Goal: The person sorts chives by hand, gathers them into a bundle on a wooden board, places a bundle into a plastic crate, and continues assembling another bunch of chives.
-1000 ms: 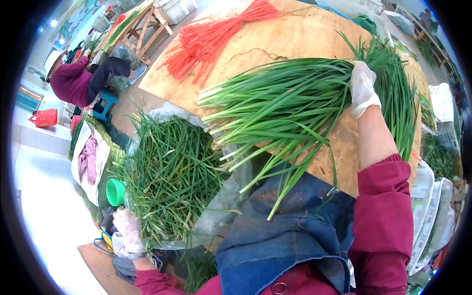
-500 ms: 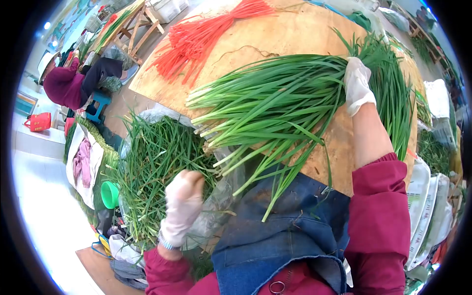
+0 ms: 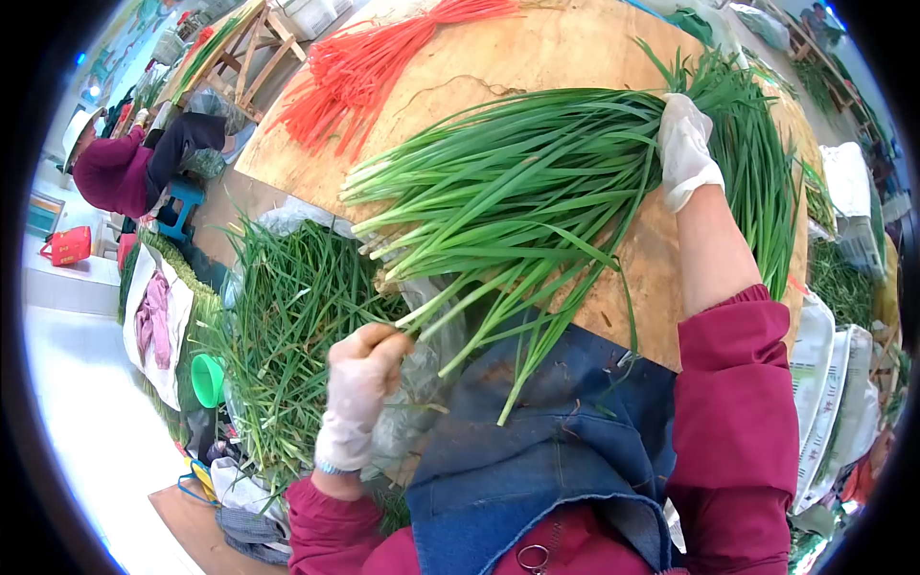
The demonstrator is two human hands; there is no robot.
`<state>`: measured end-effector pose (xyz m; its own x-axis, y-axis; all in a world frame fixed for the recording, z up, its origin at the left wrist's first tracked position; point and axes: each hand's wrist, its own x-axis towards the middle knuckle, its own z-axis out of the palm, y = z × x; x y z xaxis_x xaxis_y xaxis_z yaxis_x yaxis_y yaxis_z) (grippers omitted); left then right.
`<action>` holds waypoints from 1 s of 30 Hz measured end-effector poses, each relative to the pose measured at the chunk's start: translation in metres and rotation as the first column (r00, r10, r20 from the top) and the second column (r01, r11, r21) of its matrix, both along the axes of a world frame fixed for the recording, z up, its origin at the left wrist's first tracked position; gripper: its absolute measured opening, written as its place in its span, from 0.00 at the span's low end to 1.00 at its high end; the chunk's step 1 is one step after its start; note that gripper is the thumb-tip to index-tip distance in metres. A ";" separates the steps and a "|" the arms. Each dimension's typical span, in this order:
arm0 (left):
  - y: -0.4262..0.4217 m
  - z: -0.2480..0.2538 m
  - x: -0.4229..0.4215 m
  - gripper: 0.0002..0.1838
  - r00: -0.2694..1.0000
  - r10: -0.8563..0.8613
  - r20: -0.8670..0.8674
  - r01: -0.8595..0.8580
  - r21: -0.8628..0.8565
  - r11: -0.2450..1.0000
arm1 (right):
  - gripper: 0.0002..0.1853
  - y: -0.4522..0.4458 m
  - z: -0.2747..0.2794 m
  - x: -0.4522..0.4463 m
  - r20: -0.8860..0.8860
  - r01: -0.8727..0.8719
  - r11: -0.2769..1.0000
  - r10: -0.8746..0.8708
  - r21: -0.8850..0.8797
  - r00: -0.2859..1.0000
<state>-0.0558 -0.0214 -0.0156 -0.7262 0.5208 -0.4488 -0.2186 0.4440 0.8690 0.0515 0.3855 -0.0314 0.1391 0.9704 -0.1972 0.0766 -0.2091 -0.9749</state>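
Observation:
My right hand (image 3: 687, 149), in a thin pale glove, is closed around the leafy part of a bunch of garlic chives (image 3: 537, 182). The stalks fan out leftward across the wooden table, with their pale ends over its near left edge. My left hand (image 3: 359, 383), also gloved with bare fingertips, is pinched at the pale end of a low stalk. Just beyond it lies a big heap of loose green leaves and trimmings (image 3: 297, 335) in clear plastic. More garlic chives (image 3: 762, 182) lie to the right of my right hand.
Red plastic ties (image 3: 359, 72) lie at the far side of the wooden table (image 3: 460, 91). A green cup (image 3: 207, 379) stands left of the heap. Farther left a person in a maroon top (image 3: 115, 172) sits on a blue stool (image 3: 179, 211). White crates (image 3: 834, 402) stand at the right.
My left hand has moved up from above the heap to the stalk ends, and its fingers now meet a stalk. My right hand keeps its hold on the bunch.

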 end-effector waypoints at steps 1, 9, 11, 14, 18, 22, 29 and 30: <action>-0.014 0.005 -0.005 0.06 0.999 0.006 -0.043 -0.008 -0.042 0.999 | 0.14 -0.014 0.019 -0.003 -0.048 0.025 0.996 -0.029 -0.083 0.998; -0.168 -0.008 -0.051 0.07 0.158 -0.642 -0.750 -0.450 -0.633 0.629 | 0.04 0.055 -0.060 0.011 0.453 -0.217 0.883 0.006 0.416 0.892; -0.110 -0.003 0.001 0.07 0.468 -0.376 -0.800 -0.045 -0.446 0.894 | 0.03 0.070 -0.073 0.012 0.393 -0.177 0.898 0.006 0.402 0.920; -0.022 0.009 0.058 0.12 0.806 -0.536 -0.251 0.489 -0.229 0.842 | 0.04 0.074 -0.074 0.006 0.351 -0.150 0.909 0.005 0.388 0.936; 0.030 -0.029 0.077 0.15 0.891 -0.377 0.254 0.341 0.176 0.923 | 0.04 0.075 -0.080 0.011 0.490 -0.216 0.860 -0.045 0.463 0.871; 0.032 -0.039 0.080 0.14 0.772 -0.173 0.612 0.014 0.255 0.967 | 0.02 0.087 -0.087 0.015 0.358 -0.153 0.899 -0.005 0.411 0.934; 0.017 -0.023 0.077 0.13 0.855 -0.111 0.507 0.047 0.137 0.989 | 0.06 0.028 -0.030 0.006 0.576 -0.175 0.933 -0.040 0.314 0.817; 0.010 -0.020 0.073 0.13 0.868 -0.097 0.487 0.054 0.102 0.993 | 0.07 0.029 -0.030 0.006 0.584 -0.193 0.931 -0.028 0.312 0.811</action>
<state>0.0175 -0.0113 -0.0361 -0.3810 0.6160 -0.6895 -0.5948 0.4076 0.6929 0.0575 0.4145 -0.0611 0.0349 0.9712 0.2358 0.6409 0.1593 -0.7509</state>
